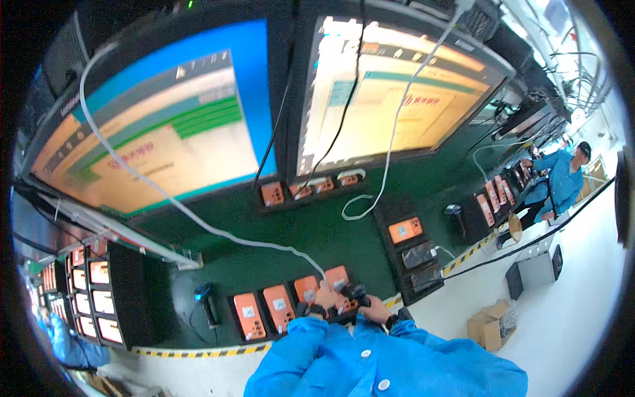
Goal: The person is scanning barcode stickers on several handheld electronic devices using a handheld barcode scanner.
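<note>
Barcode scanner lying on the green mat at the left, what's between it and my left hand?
In the head view, orange phones in a black tray lie between that barcode scanner and your left hand.

A green-topped bench (331, 245) carries black trays (391, 255) of mostly orange devices (249, 316) and what looks like a handheld scanner (209, 307).

Left hand (325, 295) near right hand (377, 310)
</note>
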Demonstrator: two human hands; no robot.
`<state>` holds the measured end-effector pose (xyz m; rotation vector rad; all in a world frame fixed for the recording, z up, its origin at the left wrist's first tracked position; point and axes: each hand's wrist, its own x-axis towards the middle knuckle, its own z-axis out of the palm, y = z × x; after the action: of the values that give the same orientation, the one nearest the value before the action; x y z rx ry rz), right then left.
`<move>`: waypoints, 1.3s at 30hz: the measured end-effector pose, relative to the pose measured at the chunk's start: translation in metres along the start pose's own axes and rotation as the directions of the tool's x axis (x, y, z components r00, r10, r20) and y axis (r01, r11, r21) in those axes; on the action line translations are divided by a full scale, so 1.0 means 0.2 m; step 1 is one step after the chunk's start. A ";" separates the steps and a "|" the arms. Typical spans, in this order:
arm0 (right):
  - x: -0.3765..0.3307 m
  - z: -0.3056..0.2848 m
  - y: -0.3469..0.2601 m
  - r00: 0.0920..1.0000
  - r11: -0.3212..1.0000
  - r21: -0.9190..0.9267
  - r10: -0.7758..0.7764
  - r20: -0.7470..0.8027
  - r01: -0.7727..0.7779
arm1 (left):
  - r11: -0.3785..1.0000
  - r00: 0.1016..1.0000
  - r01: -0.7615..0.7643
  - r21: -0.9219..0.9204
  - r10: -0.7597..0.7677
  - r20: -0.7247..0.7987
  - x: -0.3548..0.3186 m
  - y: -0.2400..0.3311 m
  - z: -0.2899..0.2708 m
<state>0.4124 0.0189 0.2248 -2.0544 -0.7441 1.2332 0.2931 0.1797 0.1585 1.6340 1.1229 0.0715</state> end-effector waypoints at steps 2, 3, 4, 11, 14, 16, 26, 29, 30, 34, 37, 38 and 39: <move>0.01 0.00 0.02 0.997 0.996 0.051 0.069 0.035 -0.071 | 1.000 0.999 0.000 0.007 0.000 0.044 -0.02 0.05 -0.03; 0.02 -0.01 0.05 0.998 0.995 0.081 0.062 0.011 -0.063 | 0.995 0.989 0.098 -0.030 -0.094 0.113 -0.04 0.15 -0.09; 0.03 -0.01 0.07 0.998 0.993 0.110 0.055 -0.017 -0.053 | 0.998 0.994 0.067 -0.003 -0.066 0.083 -0.02 0.09 -0.05; 0.20 -0.13 0.08 0.914 0.995 0.103 0.040 -0.404 0.002 | 0.998 0.996 0.058 -0.016 -0.057 0.072 -0.04 0.02 -0.03; 0.43 -0.19 0.38 0.894 0.984 -0.169 -0.118 -0.433 0.048 | 0.994 0.998 0.069 -0.082 -0.069 0.005 0.00 -0.03 0.03; 0.47 -0.21 0.31 0.829 0.923 -0.366 -0.297 -0.474 0.122 | 0.983 0.995 0.073 -0.171 -0.084 -0.057 0.01 -0.02 0.05; 1.15 -0.54 -0.29 0.563 0.902 -0.385 -0.424 -0.709 0.194 | 0.971 0.886 0.232 -0.053 -0.234 -0.402 -0.05 0.42 0.09; 1.26 -0.61 -0.54 0.613 0.759 -0.651 -0.503 -0.609 -0.024 | 0.919 0.867 0.378 -0.109 -0.393 -0.305 -0.07 0.40 0.14; 1.33 -0.66 -0.56 0.673 0.712 -0.701 -0.499 -0.547 -0.041 | 0.944 0.866 0.328 -0.038 -0.317 -0.387 -0.07 0.35 0.21; 1.44 -0.82 -0.65 0.907 0.482 -0.831 -0.154 -0.392 -0.278 | 0.962 0.808 0.270 -0.049 -0.254 -0.532 -0.04 0.40 0.23; 1.56 -0.92 -0.44 0.869 0.483 -0.857 -0.333 -0.367 -0.177 | 0.945 0.697 0.325 -0.034 -0.263 -0.667 -0.02 0.43 0.16; 1.57 -0.90 -0.42 0.854 0.484 -0.865 -0.387 -0.347 -0.132 | 0.963 0.749 0.193 -0.187 -0.267 -0.607 -0.01 0.39 0.16; 1.52 -0.85 -0.49 0.838 0.481 -0.872 -0.437 -0.327 -0.089 | 0.937 0.798 0.066 -0.343 -0.256 -0.546 0.00 0.34 0.17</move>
<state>0.6738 0.2667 0.1929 -2.7982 -1.4662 0.0122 0.3544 0.1578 0.1969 1.2459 1.6258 0.6496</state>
